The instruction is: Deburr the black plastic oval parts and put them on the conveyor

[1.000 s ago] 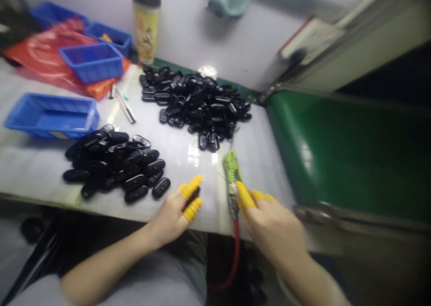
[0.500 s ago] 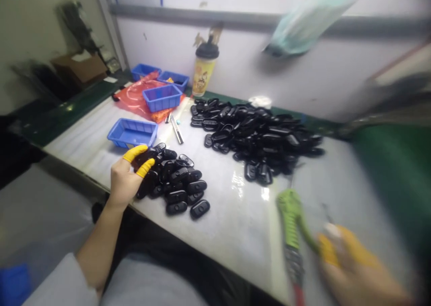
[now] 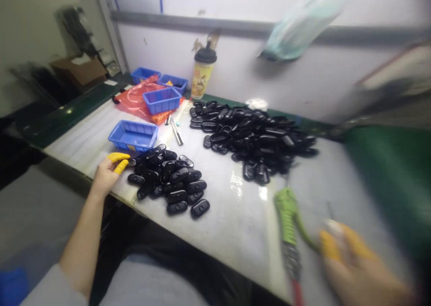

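My left hand, with yellow covers on thumb and finger, pinches the end of a black oval piece at the left edge of a small pile of similar black pieces. At the lower right, my right hand is blurred. Its yellow-covered fingers close on a white-handled tool with a thin, pointed tip; the exact kind is unclear. Just left of that hand lies a green air blow gun with a thin nozzle and red hose end. A larger heap of black oval pieces spreads farther back.
A blue tray sits behind my left hand. Further blue trays stand on and near a red plastic bag. A utility knife lies centrally. A lidded cup stands by the wall; a teal packet hangs there.
My left hand has moved left and slightly down from the small pile, its thumb and finger drawing together. My right hand keeps the white-handled tool in about the same place.
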{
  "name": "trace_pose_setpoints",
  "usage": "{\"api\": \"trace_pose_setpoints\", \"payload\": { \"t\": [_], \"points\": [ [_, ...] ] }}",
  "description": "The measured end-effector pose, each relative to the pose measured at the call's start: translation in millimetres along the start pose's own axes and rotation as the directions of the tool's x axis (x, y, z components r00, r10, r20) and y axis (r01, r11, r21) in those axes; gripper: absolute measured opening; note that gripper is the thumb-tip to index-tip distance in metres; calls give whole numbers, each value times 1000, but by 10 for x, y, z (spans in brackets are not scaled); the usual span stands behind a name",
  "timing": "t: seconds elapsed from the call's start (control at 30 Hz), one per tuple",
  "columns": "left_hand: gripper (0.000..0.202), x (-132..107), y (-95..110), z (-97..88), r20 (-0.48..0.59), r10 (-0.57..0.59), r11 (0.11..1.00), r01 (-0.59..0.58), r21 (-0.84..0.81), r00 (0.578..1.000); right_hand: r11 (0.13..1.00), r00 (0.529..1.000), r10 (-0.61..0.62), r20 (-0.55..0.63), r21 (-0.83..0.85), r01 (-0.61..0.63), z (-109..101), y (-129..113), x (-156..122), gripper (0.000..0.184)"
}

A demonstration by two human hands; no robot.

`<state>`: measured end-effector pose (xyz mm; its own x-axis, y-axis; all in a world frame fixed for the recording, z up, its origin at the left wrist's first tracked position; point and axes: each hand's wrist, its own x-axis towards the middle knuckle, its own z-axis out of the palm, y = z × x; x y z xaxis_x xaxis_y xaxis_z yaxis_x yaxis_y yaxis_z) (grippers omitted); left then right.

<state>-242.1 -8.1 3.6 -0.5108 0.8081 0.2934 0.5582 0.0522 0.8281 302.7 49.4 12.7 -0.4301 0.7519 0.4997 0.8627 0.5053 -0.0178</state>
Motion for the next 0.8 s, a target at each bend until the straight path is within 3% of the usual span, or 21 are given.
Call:
{"api": "trace_pose_setpoints", "payload": {
  "t": [0.1,0.17,0.27,0.37,0.47,0.67,0.8],
  "points": [
    [28,7,-79,67,-11,210,950,-201,239,978,993,992,99,84,-74,-93,11,0,-23,55],
    [30,1,-122,102,-14,287,897,-263,355,958,979,981,192,33,-74,-189,101,14,-43,43],
    [33,-7,-176,126,-57,297,874,-248,419,953,914,914,389,-116,-74,-398,278,30,-71,58],
    [37,-10,-222,133,-33,276,855,-230,464,961,859,857,509,-77,-15,-511,393,50,-109,75],
    [39,-22,-260,150,-20,259,839,-215,500,966,834,834,552,-24,49,-550,426,94,-159,75],
    [42,-37,-272,181,-16,250,836,-208,507,968,823,832,552,47,131,-553,437,184,-207,73],
    [39,3,-265,138,90,297,826,-303,476,951,857,856,512,-74,120,-502,454,193,-219,64]
  ]
}}
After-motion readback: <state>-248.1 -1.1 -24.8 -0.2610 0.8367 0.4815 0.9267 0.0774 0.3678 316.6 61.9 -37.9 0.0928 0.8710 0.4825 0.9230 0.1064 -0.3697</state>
